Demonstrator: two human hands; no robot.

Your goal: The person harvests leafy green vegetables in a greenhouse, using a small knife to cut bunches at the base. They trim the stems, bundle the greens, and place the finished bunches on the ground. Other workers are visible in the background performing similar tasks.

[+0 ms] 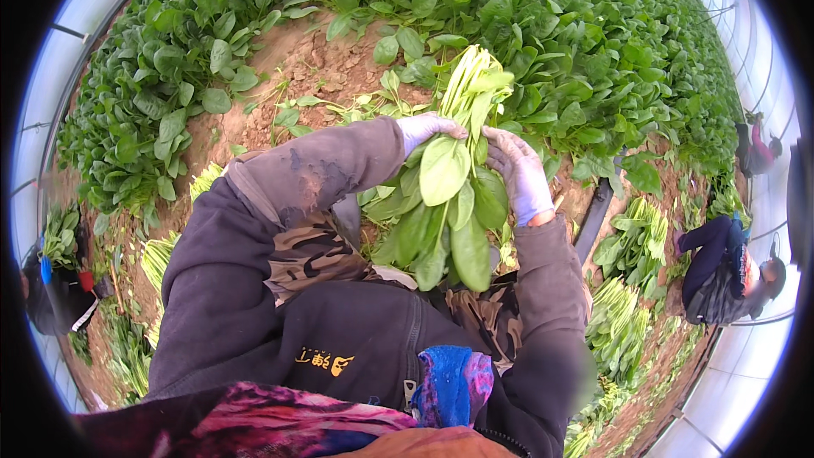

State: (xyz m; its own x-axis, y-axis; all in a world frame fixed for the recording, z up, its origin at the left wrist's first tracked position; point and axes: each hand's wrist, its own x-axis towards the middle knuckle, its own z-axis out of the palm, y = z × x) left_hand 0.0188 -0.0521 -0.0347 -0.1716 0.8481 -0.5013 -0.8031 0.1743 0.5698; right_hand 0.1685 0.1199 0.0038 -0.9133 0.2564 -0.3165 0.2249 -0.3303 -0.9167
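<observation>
Between my two gloved hands, in front of my chest, is a bunch of spinach, its pale stems pointing away from me and its broad leaves hanging towards my lap. My left hand, in a thin whitish glove, grips the bunch from the left, its thumb at the stems. On the other side my right hand, gloved alike and dirty at the fingertips, curves round the leaves with its thumb near the stems. Most fingers of the left hand are hidden behind the leaves.
Standing spinach plants grow ahead and to both sides, around bare soil. Cut spinach bunches lie at the right, more at the left. A dark pipe lies right of me. Other people crouch near the greenhouse walls.
</observation>
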